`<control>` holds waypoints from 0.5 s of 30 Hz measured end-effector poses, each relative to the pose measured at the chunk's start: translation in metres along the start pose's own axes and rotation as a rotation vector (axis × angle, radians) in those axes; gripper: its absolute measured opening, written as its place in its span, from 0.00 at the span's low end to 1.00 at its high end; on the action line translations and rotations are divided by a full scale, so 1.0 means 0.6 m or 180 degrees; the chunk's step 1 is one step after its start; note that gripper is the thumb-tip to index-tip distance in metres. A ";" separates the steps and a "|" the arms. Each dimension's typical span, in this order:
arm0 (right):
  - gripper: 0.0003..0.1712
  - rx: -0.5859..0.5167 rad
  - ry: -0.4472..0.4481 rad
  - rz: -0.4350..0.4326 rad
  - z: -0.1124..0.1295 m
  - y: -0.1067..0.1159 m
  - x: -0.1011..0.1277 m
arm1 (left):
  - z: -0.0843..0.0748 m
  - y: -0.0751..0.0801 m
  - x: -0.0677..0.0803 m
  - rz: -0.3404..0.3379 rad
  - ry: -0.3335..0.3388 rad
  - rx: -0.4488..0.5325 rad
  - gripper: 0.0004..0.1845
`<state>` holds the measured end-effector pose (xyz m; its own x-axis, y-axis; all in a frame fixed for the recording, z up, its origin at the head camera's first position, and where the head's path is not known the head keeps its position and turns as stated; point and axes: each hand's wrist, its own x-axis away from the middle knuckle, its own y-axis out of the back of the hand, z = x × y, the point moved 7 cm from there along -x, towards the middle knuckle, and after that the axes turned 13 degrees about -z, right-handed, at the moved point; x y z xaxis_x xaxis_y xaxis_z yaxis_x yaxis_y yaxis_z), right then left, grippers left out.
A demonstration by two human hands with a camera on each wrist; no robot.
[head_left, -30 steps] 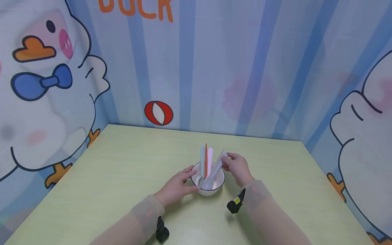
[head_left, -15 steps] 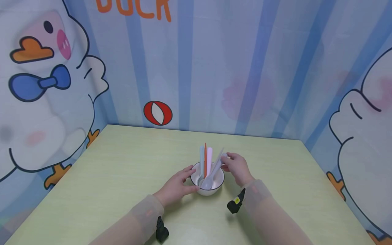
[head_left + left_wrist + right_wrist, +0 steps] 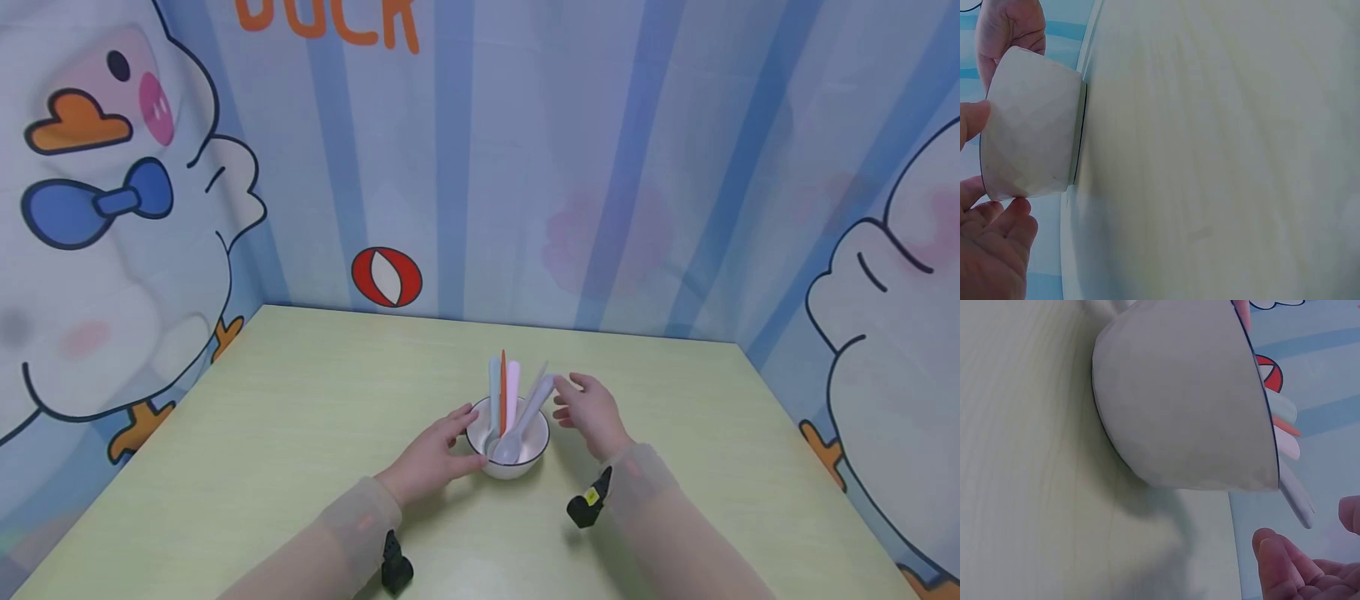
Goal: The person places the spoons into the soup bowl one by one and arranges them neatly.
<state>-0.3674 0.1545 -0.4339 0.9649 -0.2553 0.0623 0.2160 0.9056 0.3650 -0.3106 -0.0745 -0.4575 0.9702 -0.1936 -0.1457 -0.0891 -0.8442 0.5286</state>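
Four spoons [image 3: 512, 408] stand in a white bowl [image 3: 510, 467] at mid-table [image 3: 300, 417]. Left hand [image 3: 431, 457] touches the bowl's side with relaxed, loosely spread fingers (no firm grip shown). Right hand [image 3: 592, 410] hovers just beside the spoon handles, fingers open, holding nothing.

Bare table [image 3: 315, 400] around bowl [image 3: 510, 467]

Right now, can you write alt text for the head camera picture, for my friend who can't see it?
A white bowl holding four plastic spoons stands on a pale green table. The left hand touches the bowl's left side, and the right hand hovers open just right of the spoon handles, holding nothing. Cartoon ducks and blue stripes cover the walls behind.
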 end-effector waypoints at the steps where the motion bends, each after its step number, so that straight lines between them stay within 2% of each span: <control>1: 0.40 0.0007 0.0009 -0.0013 -0.001 0.004 0.001 | -0.001 0.000 0.000 0.0004 -0.0001 0.0013 0.41; 8: 0.40 0.0105 0.0079 -0.0045 -0.005 0.029 0.011 | 0.003 0.003 0.001 -0.0016 0.0043 0.0164 0.43; 15: 0.42 0.0325 0.0162 -0.0001 -0.007 0.051 0.027 | 0.007 0.013 0.006 -0.0011 0.0104 -0.0098 0.48</control>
